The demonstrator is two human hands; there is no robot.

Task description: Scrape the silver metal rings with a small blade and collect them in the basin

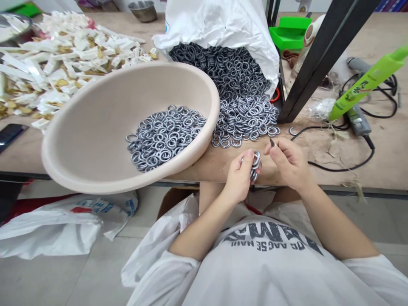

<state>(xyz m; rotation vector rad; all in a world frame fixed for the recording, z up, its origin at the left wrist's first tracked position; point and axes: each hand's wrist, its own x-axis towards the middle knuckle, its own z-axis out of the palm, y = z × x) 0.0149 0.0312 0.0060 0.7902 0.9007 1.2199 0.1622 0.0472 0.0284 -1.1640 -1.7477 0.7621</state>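
From the head camera, the person sat at a wooden table (382,170), working over its front edge. The left hand (237,178) curled closed around a small bunch of metal rings (254,166), its fingers clenched and the rings showing above the grip. The right hand (288,163) pinched a small blade (272,143) between thumb and fingers, the tip just beside the bunch; whether it touched a ring was hard to tell from this angle. The step in hand looked like going over the rings by hand, a few at a time, and the next move seemed to call for a steady hold with the tip set against one ring. More grey rings (165,138) lay in a beige basin (79,165), tilted on the table edge, while a large pile of rings (245,119) spilled from a white sack (219,21) behind it.
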